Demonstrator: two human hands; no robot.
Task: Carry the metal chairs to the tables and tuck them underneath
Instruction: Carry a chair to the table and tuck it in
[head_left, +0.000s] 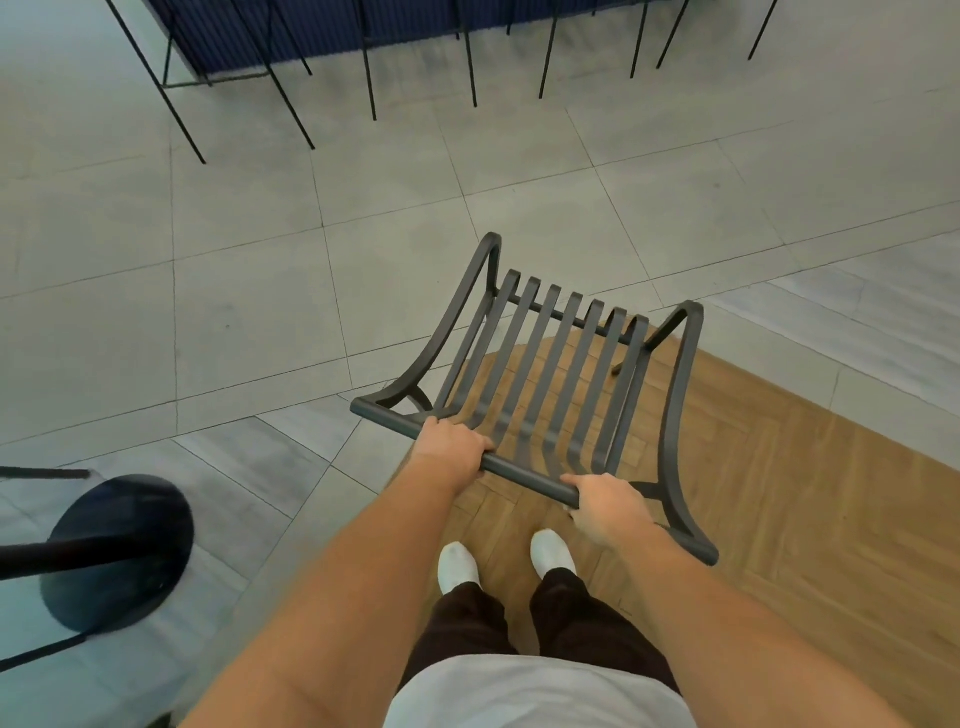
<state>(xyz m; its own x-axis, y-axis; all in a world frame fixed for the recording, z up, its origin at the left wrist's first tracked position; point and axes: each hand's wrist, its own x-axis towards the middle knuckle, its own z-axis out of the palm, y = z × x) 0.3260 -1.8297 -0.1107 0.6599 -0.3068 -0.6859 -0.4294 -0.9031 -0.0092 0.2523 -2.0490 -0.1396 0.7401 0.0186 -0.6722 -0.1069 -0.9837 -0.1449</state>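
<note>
- Gripping the top rail of the metal chair (545, 364), the left hand (451, 451) has its fingers curled over the bar near its left end, and the right hand (608, 512) wraps the same bar toward its right end.
- The chair sits straight in front of the person, seen from above and behind: dark slatted seat, curved armrests on both sides, the back rail nearest the body. It stands over the edge where the wood-pattern floor (779, 493) meets the grey tiles (260, 260); whether its legs touch the ground cannot be told, as only one leg tip shows through the slats.
- No containers show in the view.
- The fingertips of both hands are hidden under the rail. The right end of the rail is partly covered by the right hand.
- Below the chair, two white shoes (457, 566) and dark trousers stand on the wood-pattern floor.
- At the far edge, thin black legs (370, 78) of furniture are cut off by the frame, set before a dark blue ribbed wall (311, 26); what they carry is out of sight.
- At the left, a round black base (119, 551) with a dark post stands on the tiles, blurred and partly cut off, well apart from the chair.
</note>
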